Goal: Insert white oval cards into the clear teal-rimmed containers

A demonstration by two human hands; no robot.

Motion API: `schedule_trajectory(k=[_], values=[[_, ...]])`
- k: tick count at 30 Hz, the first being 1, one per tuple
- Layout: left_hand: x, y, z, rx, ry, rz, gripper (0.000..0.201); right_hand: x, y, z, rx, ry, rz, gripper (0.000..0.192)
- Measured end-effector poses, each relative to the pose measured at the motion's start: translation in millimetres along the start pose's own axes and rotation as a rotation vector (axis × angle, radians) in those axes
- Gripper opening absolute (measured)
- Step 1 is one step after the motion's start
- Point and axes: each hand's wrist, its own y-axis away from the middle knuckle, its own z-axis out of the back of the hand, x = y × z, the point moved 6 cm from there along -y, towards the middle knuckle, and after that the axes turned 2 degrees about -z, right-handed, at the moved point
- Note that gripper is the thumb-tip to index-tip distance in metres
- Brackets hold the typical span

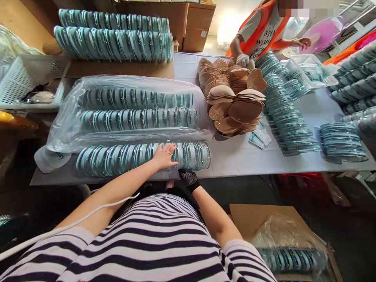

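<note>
Fingers of the left hand (164, 156) lie spread flat, gripping nothing, steadying the row of teal-rimmed discs (141, 158) on the desk (235, 156), while the gloved right hand (188, 178) curls at its edge, grip unclear.

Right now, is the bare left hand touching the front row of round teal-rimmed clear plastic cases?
Touching. The head view shows the left hand lying flat on the front row of cases, no gap visible.

The bare left hand (164, 156) is stretched forward at the centre of the frame, palm down and fingers spread, while the right hand (188, 178), covered by a black mesh glove, is held low just below it, fingers curled under.
</note>
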Motion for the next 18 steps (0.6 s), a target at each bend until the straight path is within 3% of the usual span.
schedule_trajectory(k=[4,7,9,13,15,18], values=[[5,1,-2.1,0.013,0.024,-0.004,0.080,-3,8,-7,0.004,-0.012,-0.034,0.037],[6,3,-3.0,0.009,0.014,-0.011,0.082,-7,19,10,-0.031,-0.027,-0.043,0.034],[0,3,-2.8,0.006,-0.013,-0.025,0.085,-16,22,39,-0.094,-0.033,-0.065,0.035],[-30,-11,-1.6,-0.022,-0.035,-0.136,0.093,-50,1,129,-0.285,-0.028,-0.243,0.036],[-42,-22,-4.1,-0.006,-0.019,-0.148,0.092,-56,-25,162,-0.247,-0.009,-0.246,0.032],[-51,-32,-8.9,0.014,-0.036,-0.149,0.083,-49,-62,187,-0.157,0.001,-0.207,0.022]])
